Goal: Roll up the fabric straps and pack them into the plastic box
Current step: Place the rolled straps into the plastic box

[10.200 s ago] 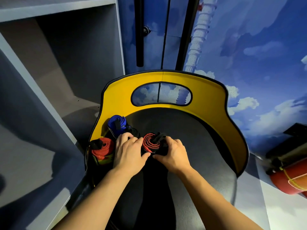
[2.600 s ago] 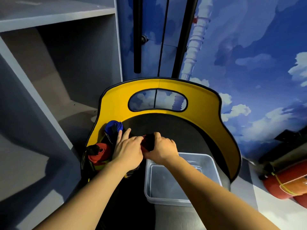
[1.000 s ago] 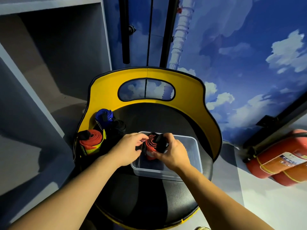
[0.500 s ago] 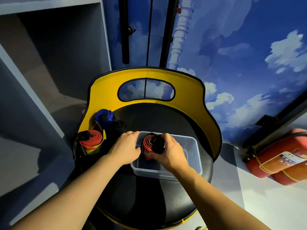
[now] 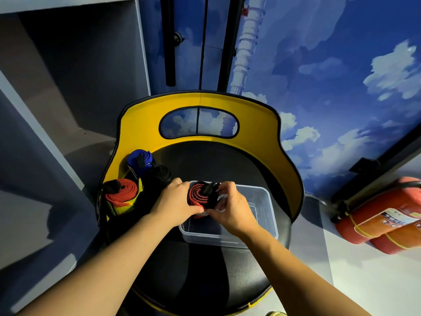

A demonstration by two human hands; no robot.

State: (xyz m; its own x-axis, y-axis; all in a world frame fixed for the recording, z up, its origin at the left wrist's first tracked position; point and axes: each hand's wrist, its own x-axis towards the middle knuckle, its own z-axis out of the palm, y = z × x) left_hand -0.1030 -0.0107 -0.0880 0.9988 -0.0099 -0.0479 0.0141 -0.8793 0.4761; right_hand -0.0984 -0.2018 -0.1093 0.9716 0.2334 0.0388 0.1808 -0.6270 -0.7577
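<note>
Red rolled strap point(image 5: 198, 195) clasped by both hands' fingers point(image 5: 224, 198) over plastic box point(image 5: 265, 215), three rolls point(image 5: 136, 176) beside.

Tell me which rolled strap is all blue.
The blue roll, farthest back on the chair seat by the yellow backrest. The roll in front of it is red and yellow; the one held over the box is red and black.

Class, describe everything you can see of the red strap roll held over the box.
The red strap roll is tightly coiled red fabric with black layers and a black tab at its top. It stands on end, spiral upward, at the near-left end of the clear plastic box. The left hand and right hand grip its sides.
</note>
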